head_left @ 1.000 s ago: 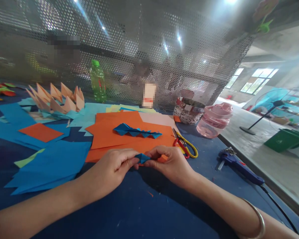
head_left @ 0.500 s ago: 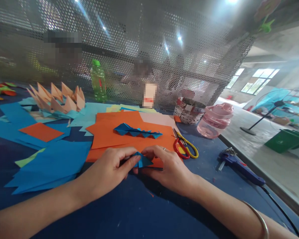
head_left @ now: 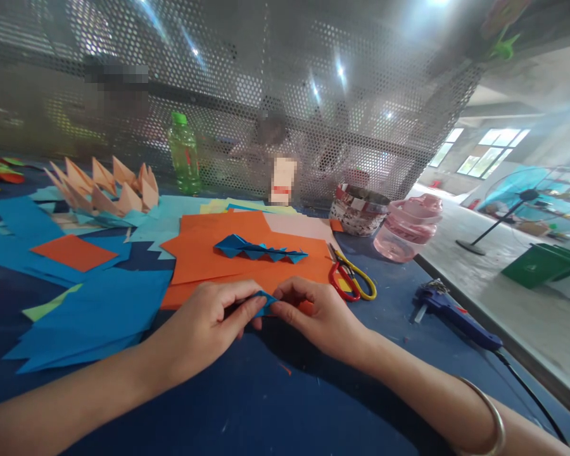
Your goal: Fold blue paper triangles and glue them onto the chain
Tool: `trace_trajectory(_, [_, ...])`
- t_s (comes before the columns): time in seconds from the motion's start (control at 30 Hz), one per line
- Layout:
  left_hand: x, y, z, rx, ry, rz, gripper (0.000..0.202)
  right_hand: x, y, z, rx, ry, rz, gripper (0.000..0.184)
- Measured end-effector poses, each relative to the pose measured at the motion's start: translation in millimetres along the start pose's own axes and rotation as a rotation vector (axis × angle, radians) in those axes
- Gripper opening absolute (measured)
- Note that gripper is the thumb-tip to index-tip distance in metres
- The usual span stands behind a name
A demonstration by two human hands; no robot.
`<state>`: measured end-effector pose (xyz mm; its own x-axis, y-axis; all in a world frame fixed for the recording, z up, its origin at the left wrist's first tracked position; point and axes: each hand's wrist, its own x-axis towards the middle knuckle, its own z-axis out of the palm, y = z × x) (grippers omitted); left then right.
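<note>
Between my two hands is a small folded piece of blue paper, mostly covered by fingers. My left hand pinches its left side between thumb and fingers. On the other side, the thumb and fingers of my right hand are closed on its right end. Just beyond them, a folded blue paper strip with pointed edges lies on orange paper sheets. Scissors with one red and one yellow handle rest to the right of the sheets.
Blue paper sheets and a small orange piece lie left. Behind them stand a peach folded-paper ring and a green bottle. At right are a patterned basket, a pink bottle and a corded glue gun.
My right thumb has moved up and inward onto the blue paper, closing the right hand on its end. Less of the paper shows now. The view has shifted slightly.
</note>
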<state>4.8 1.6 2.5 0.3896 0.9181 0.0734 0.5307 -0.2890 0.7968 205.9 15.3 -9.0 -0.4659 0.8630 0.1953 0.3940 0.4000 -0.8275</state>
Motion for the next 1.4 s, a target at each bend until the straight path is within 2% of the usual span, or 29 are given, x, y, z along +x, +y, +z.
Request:
trace_trajectory(0.17, [-0.6,0.7,-0.4,0.06,-0.008,0.006,0.037,1.7,0.2,-0.6,0.007,-0.02,0.057,0.019])
trace_trajectory(0.47, [-1.3,-1.3,-1.2,0.094,-0.024,0.055,0.031,-0.4,-0.8,0.6,-0.028,0.048,0.0,0.017])
trace_trajectory(0.63, [-2.0,-0.3,0.1,0.044,-0.004,0.018,0.029,-1.3,-3.3,1.5,0.029,0.03,-0.034,0.009])
trace_trajectory(0.9, [-1.9,3.6,-1.5,-0.116,-0.021,-0.072,0.021,-3.4,-4.6,-0.8,0.032,0.022,-0.106,0.008])
trace_trajectory(1.07, [-1.8,2.5,-3.6,0.026,0.005,-0.032,0.023,-0.5,-0.3,-0.8,-0.058,-0.007,-0.137,0.009])
trace_trajectory(1.2, [-2.9,5.0,-2.0,0.096,-0.042,-0.038,0.024,-1.5,-1.6,1.8,-0.077,0.027,-0.171,0.004])
trace_trajectory(1.4, [-0.1,4.7,-2.6,-0.041,-0.052,-0.074,0.024,-0.8,-1.2,2.1,-0.071,0.125,-0.131,0.008])
